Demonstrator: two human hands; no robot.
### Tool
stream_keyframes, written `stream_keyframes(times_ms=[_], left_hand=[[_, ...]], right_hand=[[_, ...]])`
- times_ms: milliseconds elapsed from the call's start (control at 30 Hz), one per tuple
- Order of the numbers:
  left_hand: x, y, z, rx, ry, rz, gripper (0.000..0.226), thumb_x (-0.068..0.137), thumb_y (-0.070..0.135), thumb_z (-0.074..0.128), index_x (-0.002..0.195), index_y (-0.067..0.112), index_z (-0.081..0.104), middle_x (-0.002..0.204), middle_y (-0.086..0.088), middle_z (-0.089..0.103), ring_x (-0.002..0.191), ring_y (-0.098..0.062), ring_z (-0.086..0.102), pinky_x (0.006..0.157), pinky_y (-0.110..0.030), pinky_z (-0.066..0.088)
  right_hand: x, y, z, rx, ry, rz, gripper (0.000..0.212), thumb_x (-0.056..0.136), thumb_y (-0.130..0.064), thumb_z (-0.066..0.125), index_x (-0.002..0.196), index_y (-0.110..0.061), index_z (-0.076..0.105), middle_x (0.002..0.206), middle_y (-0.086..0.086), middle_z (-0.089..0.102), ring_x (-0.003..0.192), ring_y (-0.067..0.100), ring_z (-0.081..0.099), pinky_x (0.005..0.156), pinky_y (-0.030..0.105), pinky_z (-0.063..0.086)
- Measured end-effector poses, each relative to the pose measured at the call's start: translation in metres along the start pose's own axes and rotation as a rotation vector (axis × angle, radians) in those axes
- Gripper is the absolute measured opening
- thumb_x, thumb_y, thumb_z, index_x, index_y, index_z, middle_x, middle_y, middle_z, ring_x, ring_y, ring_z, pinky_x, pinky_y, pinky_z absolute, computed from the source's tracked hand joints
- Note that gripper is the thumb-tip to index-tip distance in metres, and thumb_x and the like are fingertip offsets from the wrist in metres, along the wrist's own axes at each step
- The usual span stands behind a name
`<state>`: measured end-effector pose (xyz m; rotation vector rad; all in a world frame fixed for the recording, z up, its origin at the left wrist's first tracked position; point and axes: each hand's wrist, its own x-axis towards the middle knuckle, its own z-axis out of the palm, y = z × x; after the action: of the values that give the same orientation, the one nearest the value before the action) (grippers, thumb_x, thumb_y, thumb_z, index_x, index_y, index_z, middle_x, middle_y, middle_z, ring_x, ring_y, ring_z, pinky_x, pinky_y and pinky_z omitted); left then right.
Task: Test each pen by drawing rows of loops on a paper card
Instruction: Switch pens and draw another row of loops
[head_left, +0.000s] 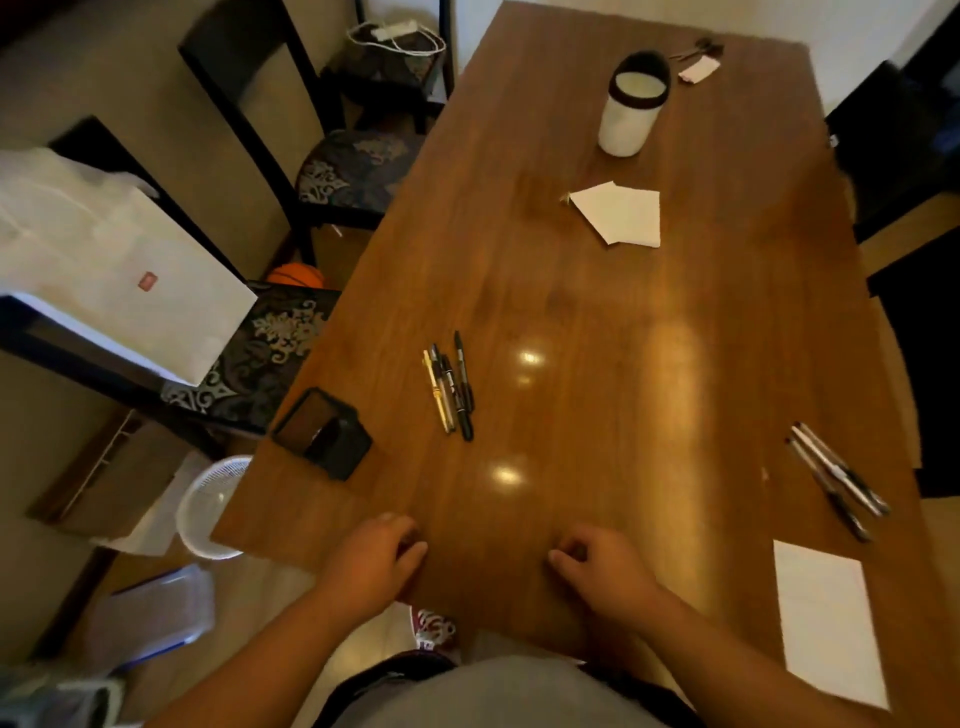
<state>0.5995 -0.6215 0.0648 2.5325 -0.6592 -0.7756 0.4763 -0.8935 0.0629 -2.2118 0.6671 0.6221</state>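
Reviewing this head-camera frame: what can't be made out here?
- Pens left of centre: packed together, brands and colours too small to read.
- Pens at right: motion-blurred, count uncertain.
- Paper card: glare and blur; marks, if any, can't be seen.
- Left hand and right hand: fingers curled under, so any contents are hidden.
- Small items at far edge: too small and blurred to identify.

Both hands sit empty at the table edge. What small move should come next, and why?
Probably the right hand should slide the blank paper card from the near right in front of the body. Both it and the left hand hold nothing, and no paper lies by the pens yet.
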Motion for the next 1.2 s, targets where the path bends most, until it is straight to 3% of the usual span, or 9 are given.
stream_keyframes(times_ms=[100,167,300,433,600,767,967,1100,1200], left_hand=[[0.025,-0.011,-0.016,0.128,-0.006,0.088,0.029,0.095,0.041,0.052,0.118,0.025,0.059,0.115,0.005,0.054,0.107,-0.012,0.05,0.09,-0.029,0.044],[0.039,-0.016,-0.019,0.2,-0.004,0.122,0.041,0.094,0.043,0.052,0.131,0.026,0.051,0.135,0.003,0.045,0.125,-0.016,0.04,0.102,-0.031,0.038],[0.057,-0.022,-0.018,0.268,-0.052,0.115,0.066,0.091,0.046,0.056,0.148,0.032,0.027,0.161,0.002,0.009,0.147,-0.021,0.006,0.117,-0.043,0.017],[0.065,-0.032,-0.011,0.317,-0.055,0.128,0.076,0.088,0.046,0.059,0.149,0.037,0.016,0.162,0.005,0.001,0.148,-0.021,0.0,0.114,-0.042,0.004],[0.068,-0.037,-0.01,0.345,-0.042,0.147,0.075,0.087,0.047,0.06,0.148,0.037,0.018,0.161,0.002,0.004,0.147,-0.023,0.002,0.115,-0.046,0.011],[0.066,-0.032,-0.012,0.33,-0.054,0.127,0.073,0.089,0.046,0.059,0.148,0.036,0.019,0.161,0.003,0.002,0.147,-0.024,0.0,0.116,-0.046,0.013],[0.065,-0.033,-0.011,0.336,-0.061,0.132,0.072,0.09,0.047,0.056,0.149,0.036,0.014,0.162,0.003,-0.001,0.147,-0.024,-0.002,0.116,-0.045,0.011],[0.064,-0.032,-0.01,0.331,-0.06,0.147,0.072,0.091,0.047,0.055,0.149,0.036,0.014,0.162,0.003,-0.001,0.147,-0.023,-0.002,0.116,-0.046,0.01],[0.063,-0.034,-0.01,0.331,-0.052,0.157,0.071,0.09,0.047,0.055,0.148,0.036,0.015,0.162,0.001,0.001,0.147,-0.024,-0.001,0.116,-0.046,0.011]], right_hand=[[0.024,-0.043,0.006,0.006,-0.003,0.006,0.017,0.091,-0.041,0.063,0.079,-0.028,0.061,0.074,-0.008,0.062,0.065,0.006,0.058,0.055,0.023,0.043],[0.043,-0.066,0.006,0.01,0.001,-0.002,0.016,0.091,-0.041,0.063,0.079,-0.03,0.059,0.076,-0.009,0.062,0.068,0.006,0.058,0.057,0.023,0.044],[0.077,-0.106,-0.004,0.034,0.019,-0.021,0.011,0.092,-0.04,0.061,0.087,-0.031,0.06,0.082,-0.006,0.065,0.073,0.01,0.062,0.057,0.025,0.045],[0.115,-0.137,-0.019,0.063,0.115,0.005,0.013,0.094,-0.036,0.06,0.084,-0.027,0.058,0.079,-0.002,0.064,0.071,0.014,0.061,0.056,0.027,0.044],[0.157,-0.168,-0.034,-0.022,0.217,0.033,0.018,0.095,-0.035,0.058,0.084,-0.021,0.057,0.074,-0.001,0.062,0.068,0.015,0.06,0.054,0.027,0.043],[0.182,-0.185,-0.04,-0.11,0.213,0.046,0.018,0.095,-0.034,0.055,0.091,-0.017,0.058,0.079,0.002,0.063,0.075,0.021,0.062,0.057,0.03,0.047],[0.193,-0.191,-0.034,-0.192,0.204,0.066,0.013,0.096,-0.029,0.054,0.093,-0.017,0.055,0.08,0.001,0.06,0.072,0.017,0.06,0.051,0.028,0.043],[0.191,-0.189,-0.036,-0.241,0.179,0.092,0.01,0.093,-0.025,0.057,0.093,-0.016,0.054,0.085,0.003,0.061,0.077,0.021,0.061,0.056,0.031,0.047],[0.185,-0.178,-0.037,-0.262,0.173,0.129,0.014,0.093,-0.026,0.058,0.086,-0.014,0.054,0.077,0.002,0.058,0.066,0.017,0.058,0.048,0.027,0.041]])
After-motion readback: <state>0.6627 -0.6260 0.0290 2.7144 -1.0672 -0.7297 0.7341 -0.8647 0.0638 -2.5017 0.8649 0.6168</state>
